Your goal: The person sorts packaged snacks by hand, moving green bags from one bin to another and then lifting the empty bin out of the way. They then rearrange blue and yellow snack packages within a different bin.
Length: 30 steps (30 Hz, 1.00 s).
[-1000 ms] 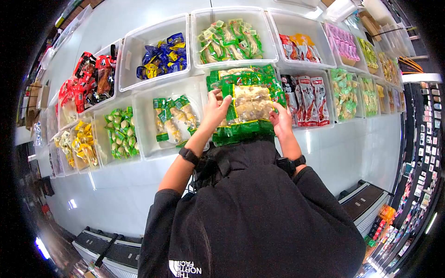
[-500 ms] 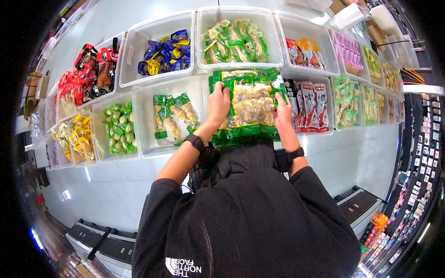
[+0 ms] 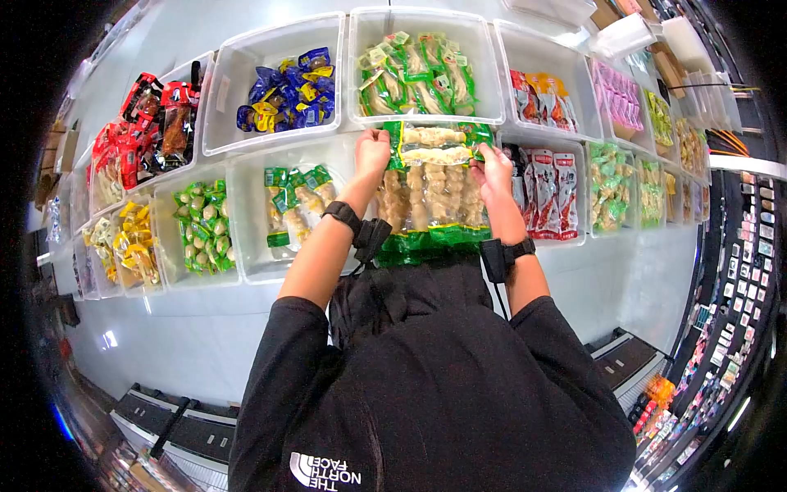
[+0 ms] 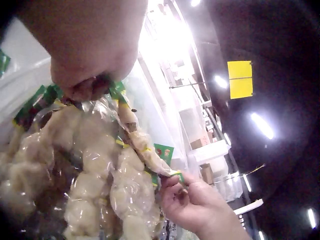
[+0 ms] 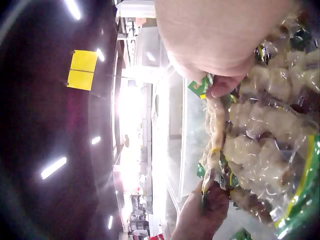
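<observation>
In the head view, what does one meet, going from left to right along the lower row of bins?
From the left: yellow packets → green packets of round pieces → green-and-pale packets → left hand → pale packet pinched by both hands → right hand → red-and-white packets → light green packets.

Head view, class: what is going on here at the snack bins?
A person in a black top leans over clear bins of packaged snacks. The left hand and the right hand each pinch one end of a green-edged pack of pale food, held across a pile of like packs.
</observation>
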Motion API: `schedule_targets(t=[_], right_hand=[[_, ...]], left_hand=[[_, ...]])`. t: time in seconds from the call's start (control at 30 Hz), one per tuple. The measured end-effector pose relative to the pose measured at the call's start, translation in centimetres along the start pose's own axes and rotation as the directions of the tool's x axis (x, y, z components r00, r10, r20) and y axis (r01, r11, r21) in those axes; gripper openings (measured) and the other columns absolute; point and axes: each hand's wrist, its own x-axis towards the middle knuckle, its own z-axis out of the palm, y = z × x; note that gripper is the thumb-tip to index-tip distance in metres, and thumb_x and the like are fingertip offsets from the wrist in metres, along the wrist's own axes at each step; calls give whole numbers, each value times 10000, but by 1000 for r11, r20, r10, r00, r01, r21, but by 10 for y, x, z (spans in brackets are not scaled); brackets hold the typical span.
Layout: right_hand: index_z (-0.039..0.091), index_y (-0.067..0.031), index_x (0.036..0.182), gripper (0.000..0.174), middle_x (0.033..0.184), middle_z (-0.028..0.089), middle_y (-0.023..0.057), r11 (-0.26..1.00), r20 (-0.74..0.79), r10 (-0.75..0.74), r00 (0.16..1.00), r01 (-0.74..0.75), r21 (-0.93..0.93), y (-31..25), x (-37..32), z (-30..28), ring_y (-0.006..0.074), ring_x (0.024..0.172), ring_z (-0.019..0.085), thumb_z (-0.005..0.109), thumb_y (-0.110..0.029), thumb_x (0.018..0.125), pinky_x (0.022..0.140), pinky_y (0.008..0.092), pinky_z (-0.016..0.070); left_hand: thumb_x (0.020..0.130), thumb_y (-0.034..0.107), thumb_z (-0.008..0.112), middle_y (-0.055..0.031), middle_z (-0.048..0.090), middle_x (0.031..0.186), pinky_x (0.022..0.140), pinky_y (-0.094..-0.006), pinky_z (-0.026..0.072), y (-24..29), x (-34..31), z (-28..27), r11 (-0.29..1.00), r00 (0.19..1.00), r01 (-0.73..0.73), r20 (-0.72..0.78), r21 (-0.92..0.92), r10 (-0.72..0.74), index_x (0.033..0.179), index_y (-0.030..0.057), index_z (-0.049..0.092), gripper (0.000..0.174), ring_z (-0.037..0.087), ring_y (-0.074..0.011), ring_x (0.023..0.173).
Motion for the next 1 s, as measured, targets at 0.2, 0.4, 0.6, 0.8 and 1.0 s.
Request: schedule_targets(t=[0.2, 0.4, 0.6, 0.8, 1.0], right_hand=[[357, -45, 1121, 455, 903, 614, 101, 990, 20, -115, 993, 116, -82, 0, -11, -7, 172, 638, 625, 635, -10, 762, 510, 243, 490], [356, -43, 1106, 411, 925, 592, 111, 965, -34, -236, 971, 230, -126, 7, -16, -3, 176, 626, 615, 603, -4, 780, 535, 260, 501], [433, -17, 1092, 505, 963, 534, 143, 720, -98, -576, 812, 447, -532, 26, 6, -15, 238, 868, 529, 702, -217, 715, 790, 339, 421], [383, -15, 1165, 574, 843, 500, 59, 815, -212, -453, 866, 306, -492, 8, -34, -30, 143, 728, 482, 709, -220, 740, 655, 280, 418], [420, -39, 1099, 419, 790, 413, -1, 824, -181, -465, 866, 349, -446, 20, -45, -84, 85, 674, 410, 647, -101, 752, 585, 224, 384]], left_hand=[[818, 288, 606, -199, 605, 867, 751, -339, 452, 17, -17, -7, 997, 999, 3, -54, -80, -8, 1029, -32, 467, 409, 589, -257, 825], [760, 162, 649, -144, 513, 996, 793, -302, 446, 19, -53, -14, 962, 989, -148, -12, -231, 149, 1108, -8, 373, 476, 528, -201, 904], [765, 64, 620, -137, 491, 1009, 787, -316, 454, 3, -56, -18, 932, 965, -244, 27, -269, 261, 1077, -12, 386, 397, 533, -199, 905], [784, 110, 579, -139, 519, 965, 772, -341, 437, -58, -55, -92, 947, 954, -260, -204, -190, 221, 1015, -24, 457, 293, 535, -225, 887], [728, 250, 639, -272, 507, 1112, 863, -425, 419, -180, -60, -180, 915, 935, 247, -326, 319, -138, 1069, -60, 474, 489, 500, -401, 1027]])
